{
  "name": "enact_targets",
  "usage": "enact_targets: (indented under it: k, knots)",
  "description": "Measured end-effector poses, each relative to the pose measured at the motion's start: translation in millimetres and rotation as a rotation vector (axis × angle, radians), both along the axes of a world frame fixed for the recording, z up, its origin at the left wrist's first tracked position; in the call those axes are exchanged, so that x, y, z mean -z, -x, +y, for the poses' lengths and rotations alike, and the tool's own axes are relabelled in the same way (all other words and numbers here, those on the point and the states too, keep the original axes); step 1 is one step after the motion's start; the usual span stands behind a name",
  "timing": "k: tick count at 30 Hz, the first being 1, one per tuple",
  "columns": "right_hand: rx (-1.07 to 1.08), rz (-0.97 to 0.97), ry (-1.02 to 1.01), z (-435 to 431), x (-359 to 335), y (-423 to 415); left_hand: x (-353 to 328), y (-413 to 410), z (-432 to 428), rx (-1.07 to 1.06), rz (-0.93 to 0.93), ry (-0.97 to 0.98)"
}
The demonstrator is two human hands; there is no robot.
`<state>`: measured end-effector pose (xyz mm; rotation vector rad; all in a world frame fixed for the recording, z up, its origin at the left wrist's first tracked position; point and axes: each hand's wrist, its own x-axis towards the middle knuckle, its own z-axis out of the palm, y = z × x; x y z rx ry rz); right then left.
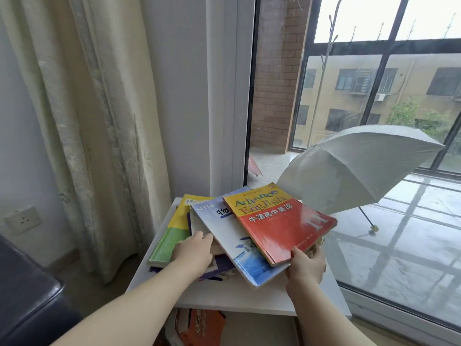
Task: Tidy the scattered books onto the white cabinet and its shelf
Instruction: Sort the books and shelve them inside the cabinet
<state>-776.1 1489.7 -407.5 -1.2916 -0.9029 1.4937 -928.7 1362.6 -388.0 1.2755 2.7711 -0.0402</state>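
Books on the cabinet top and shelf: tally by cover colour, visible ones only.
Red-and-yellow book: 1
Blue-and-white book: 1
Yellow-and-green book: 1
Purple book: 1
Orange book: 1
Total: 5 told apart; others in the pile are hidden.

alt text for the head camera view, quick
A person's left hand reaches into a messy pile of books on a white cabinet by a window, while the right hand grips the red and yellow book on top. An open grey umbrella sits behind the window.
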Motion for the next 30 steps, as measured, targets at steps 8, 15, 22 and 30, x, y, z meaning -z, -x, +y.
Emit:
enact_targets:
  k: [8,15,22,30]
  knots:
    - [-0.190,0.142,0.299,-15,3,-2,10,0,3,0.255,0.398,0.126]
    - [-0.263,0.156,0.245,-14,-16,-7,5,-8,12,0.029,0.403,0.046]
    - [-0.116,0.238,0.148,-10,-22,-12,-30,-2,8,0.046,0.424,-0.125]
    - [-0.146,0.100,0.133,1,-47,-5,-78,-9,-16,0.313,0.536,-0.667]
